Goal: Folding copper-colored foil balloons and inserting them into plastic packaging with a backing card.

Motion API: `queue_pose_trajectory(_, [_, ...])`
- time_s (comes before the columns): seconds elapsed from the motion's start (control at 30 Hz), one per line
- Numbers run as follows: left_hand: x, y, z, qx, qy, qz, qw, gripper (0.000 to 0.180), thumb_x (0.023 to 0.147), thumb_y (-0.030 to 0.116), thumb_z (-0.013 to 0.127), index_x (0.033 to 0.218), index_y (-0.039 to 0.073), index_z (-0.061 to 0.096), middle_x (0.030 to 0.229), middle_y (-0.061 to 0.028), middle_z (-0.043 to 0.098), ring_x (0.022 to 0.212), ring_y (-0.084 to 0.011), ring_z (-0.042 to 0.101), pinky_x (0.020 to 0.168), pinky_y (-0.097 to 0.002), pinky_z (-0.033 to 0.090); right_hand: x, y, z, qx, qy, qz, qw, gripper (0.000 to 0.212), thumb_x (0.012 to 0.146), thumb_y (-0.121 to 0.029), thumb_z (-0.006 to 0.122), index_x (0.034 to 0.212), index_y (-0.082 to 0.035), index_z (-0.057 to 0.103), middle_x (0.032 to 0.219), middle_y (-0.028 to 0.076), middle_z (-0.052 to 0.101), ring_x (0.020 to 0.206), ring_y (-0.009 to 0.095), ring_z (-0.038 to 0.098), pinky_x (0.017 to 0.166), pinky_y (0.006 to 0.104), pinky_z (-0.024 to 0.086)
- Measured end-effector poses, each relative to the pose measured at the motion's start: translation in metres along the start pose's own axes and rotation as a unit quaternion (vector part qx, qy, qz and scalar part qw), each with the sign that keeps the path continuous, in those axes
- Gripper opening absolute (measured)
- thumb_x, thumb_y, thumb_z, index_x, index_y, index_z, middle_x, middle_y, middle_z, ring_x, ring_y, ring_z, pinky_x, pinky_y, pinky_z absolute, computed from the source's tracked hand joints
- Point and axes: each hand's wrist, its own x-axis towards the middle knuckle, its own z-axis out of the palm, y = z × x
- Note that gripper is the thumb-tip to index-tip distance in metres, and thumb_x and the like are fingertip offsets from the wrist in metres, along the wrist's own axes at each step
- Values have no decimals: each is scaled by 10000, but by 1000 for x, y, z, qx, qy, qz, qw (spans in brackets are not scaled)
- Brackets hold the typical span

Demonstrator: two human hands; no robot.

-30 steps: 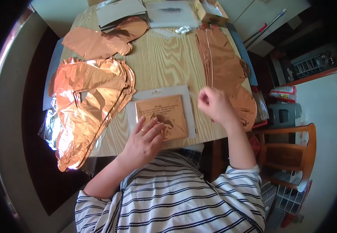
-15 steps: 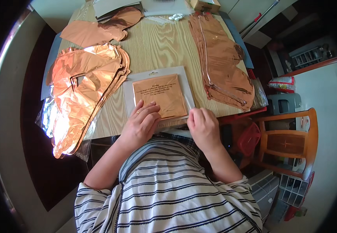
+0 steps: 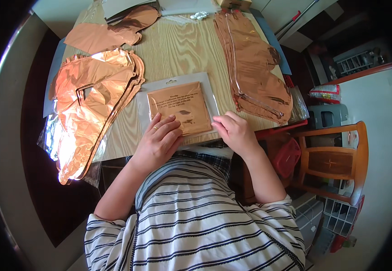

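Observation:
In front of me at the table's near edge lies a clear plastic bag (image 3: 208, 85) with a hang hole at its top. Inside it is a flat, folded square of copper-coloured foil (image 3: 181, 110), under dark print. My left hand (image 3: 158, 141), a ring on one finger, rests its outstretched fingers on the lower left of the bag. At the bag's lower right corner, my right hand (image 3: 236, 133) is closed, with thumb and forefinger pinched at the plastic edge. How much plastic it grips is hidden.
Flat copper foil balloons lie in a left stack (image 3: 94, 86), a far-left pile (image 3: 101, 37) and a right stack (image 3: 255, 67). Small white pieces (image 3: 199, 16) and a cardboard box (image 3: 234, 4) stand at the back. A wooden chair (image 3: 331, 158) is to the right.
The view has shifted slightly. My right hand has moved a little up and inward along the bag's right edge, its forearm swinging outward. My left hand stays on the bag.

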Motion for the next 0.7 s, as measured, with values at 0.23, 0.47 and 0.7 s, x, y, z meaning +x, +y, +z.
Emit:
queue_pose_trajectory(0.23, [17, 12, -9, 25, -43, 22, 999, 271, 821, 99, 776, 1078, 73, 695, 1213, -104, 659, 1262, -329, 596, 1133, -571, 395, -15, -11, -6, 40, 79, -48, 995, 246, 826, -94, 782, 1031, -49, 654, 911, 106, 585, 822, 307, 637, 722, 402, 528])
queue_pose_trajectory(0.47, [27, 8, 10, -64, -134, 53, 988, 383, 792, 42, 728, 1173, 73, 701, 1276, -116, 623, 1294, -341, 567, 1160, -584, 363, -20, -3, -16, -28, 24, -121, 992, 193, 806, -53, 755, 932, -42, 608, 905, 99, 548, 860, 294, 606, 773, 410, 505])
queue_pose_trajectory(0.7, [24, 6, 7, -93, -156, 58, 982, 492, 725, 0, 697, 1210, 87, 703, 1307, -120, 615, 1333, -324, 547, 1193, -591, 326, -24, -12, -17, 0, 8, -110, 994, 165, 822, -24, 718, 847, -43, 556, 849, 113, 528, 810, 313, 593, 752, 417, 494])
